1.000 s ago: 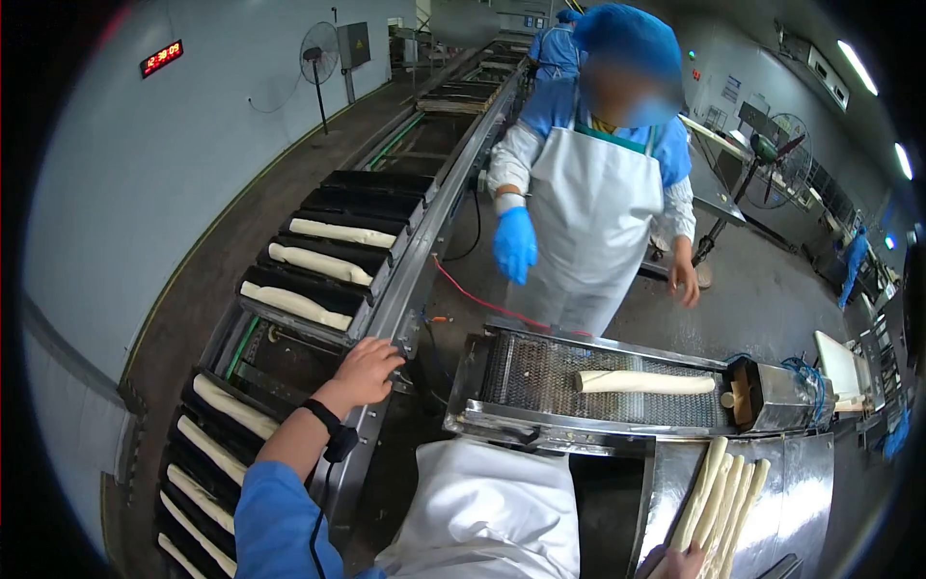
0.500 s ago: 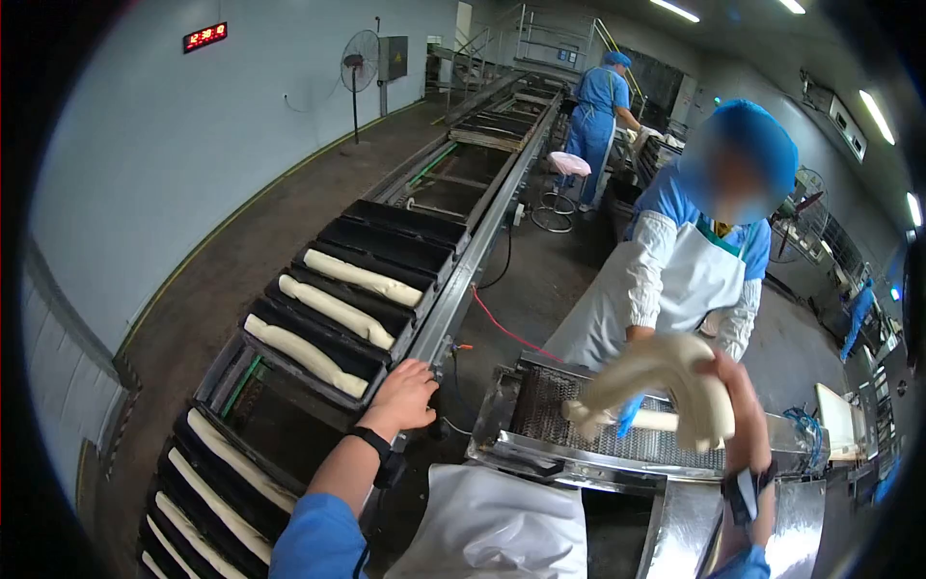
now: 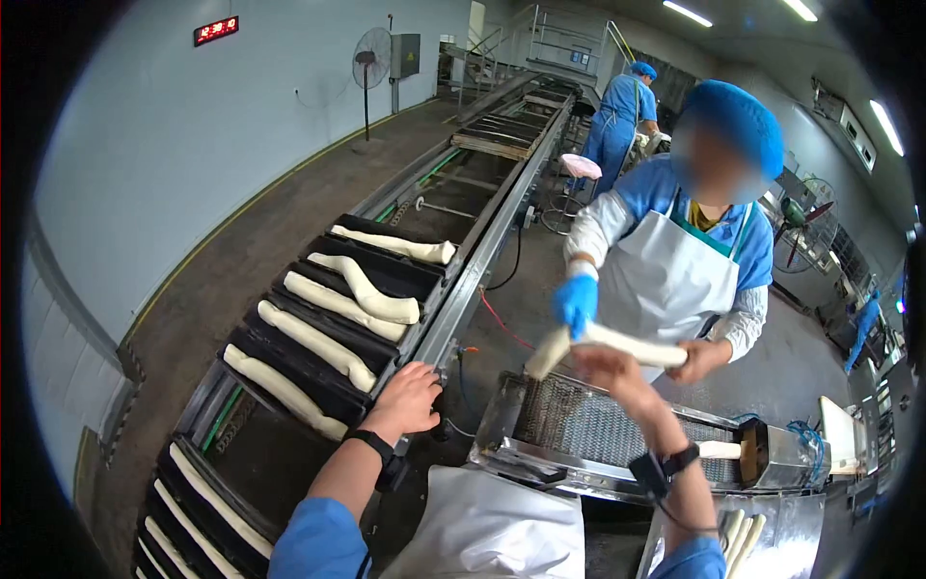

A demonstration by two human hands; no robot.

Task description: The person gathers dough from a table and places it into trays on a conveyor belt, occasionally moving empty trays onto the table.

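Note:
My left hand (image 3: 407, 398) lies with its fingers stretched out on the metal side rail (image 3: 453, 323) of the long conveyor. My right hand (image 3: 617, 378) is up over the mesh belt (image 3: 584, 425), at a long dough piece (image 3: 632, 345). Its fingers overlap the dough in view and are partly blurred, so a grip cannot be made out. The co-worker opposite has the same dough between a blue-gloved hand (image 3: 576, 304) and a bare hand (image 3: 702, 359); its near end hangs down left. Beside my left hand, black trays (image 3: 386, 362) hold several dough strips (image 3: 316, 345).
More filled trays (image 3: 207, 507) lie at lower left. Another dough piece (image 3: 719, 450) lies at the belt's right end, by a metal housing (image 3: 786, 454). Dough strips (image 3: 743, 540) rest on steel below. A stool (image 3: 581, 166) and a second worker (image 3: 620, 125) are further back.
The thick folded dough has left my right hand, which has moved left. Two more dough strips lie in the trays. The co-worker has lifted a dough piece off the belt. My left hand stays put.

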